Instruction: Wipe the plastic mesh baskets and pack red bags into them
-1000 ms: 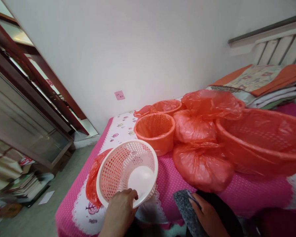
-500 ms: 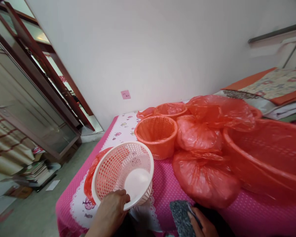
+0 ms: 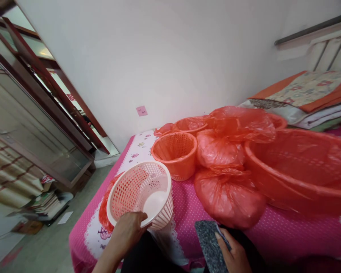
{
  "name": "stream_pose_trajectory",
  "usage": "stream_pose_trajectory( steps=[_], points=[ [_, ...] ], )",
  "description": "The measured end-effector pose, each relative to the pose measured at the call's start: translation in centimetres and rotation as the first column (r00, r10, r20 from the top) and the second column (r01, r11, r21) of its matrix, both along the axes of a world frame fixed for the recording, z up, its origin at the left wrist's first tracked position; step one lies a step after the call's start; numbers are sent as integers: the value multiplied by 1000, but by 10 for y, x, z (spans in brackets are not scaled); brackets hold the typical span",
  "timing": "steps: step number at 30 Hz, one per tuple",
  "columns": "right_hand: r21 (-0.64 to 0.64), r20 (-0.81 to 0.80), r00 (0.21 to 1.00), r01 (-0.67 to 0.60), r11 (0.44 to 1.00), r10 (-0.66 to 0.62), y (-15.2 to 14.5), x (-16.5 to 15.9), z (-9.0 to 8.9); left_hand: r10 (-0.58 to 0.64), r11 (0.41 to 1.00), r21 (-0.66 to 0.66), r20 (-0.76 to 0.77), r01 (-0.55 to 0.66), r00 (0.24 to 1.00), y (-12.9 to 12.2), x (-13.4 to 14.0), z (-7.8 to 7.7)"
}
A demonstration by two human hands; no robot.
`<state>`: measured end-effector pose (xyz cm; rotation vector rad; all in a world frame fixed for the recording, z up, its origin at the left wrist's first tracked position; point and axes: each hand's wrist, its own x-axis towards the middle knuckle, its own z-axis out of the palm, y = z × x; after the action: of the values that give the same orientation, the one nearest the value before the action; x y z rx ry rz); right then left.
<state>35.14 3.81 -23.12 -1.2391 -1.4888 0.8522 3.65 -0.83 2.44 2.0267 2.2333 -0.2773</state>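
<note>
My left hand [image 3: 128,228] grips the near rim of a white plastic basket [image 3: 156,204], which is tilted so that its inside shows. Red plastic [image 3: 105,212] shows at the basket's left side, on the bed. Lower right of the basket, my right hand [image 3: 233,252] is closed on a dark grey, speckled, flat cloth [image 3: 210,242]; its fingers curl over the cloth's edge. Just beyond the white basket stands an orange-red basket [image 3: 184,167] lined with thin red plastic. To its right lie full red plastic bags [image 3: 230,197].
A large red basin-like basket [image 3: 295,189] covered in red plastic stands at the right. The bed [image 3: 184,216] has a pink dotted cover. Folded bedding [image 3: 292,94] is stacked at the back right. Left, a door [image 3: 42,132] and stacked books [image 3: 45,201] stand beyond the bed's edge.
The view has shifted slightly, so the baskets and bags appear a little further left and higher. Both hands keep their hold on the basket and the cloth.
</note>
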Motion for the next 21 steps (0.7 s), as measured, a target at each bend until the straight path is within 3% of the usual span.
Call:
stream_pose_trajectory(
  steps=[8, 15, 21],
  points=[
    [12, -9, 1000, -8, 1000, 8, 1, 1, 5, 11, 1000, 28, 3, -11, 1000, 5, 1, 1],
    [-43, 16, 1000, -7, 999, 7, 1, 8, 2, 25, 999, -27, 26, -24, 999, 8, 8, 3],
    [-51, 76, 997, 0, 999, 4, 1, 9, -4, -13, 1000, 11, 97, 12, 995, -10, -10, 4]
  ],
)
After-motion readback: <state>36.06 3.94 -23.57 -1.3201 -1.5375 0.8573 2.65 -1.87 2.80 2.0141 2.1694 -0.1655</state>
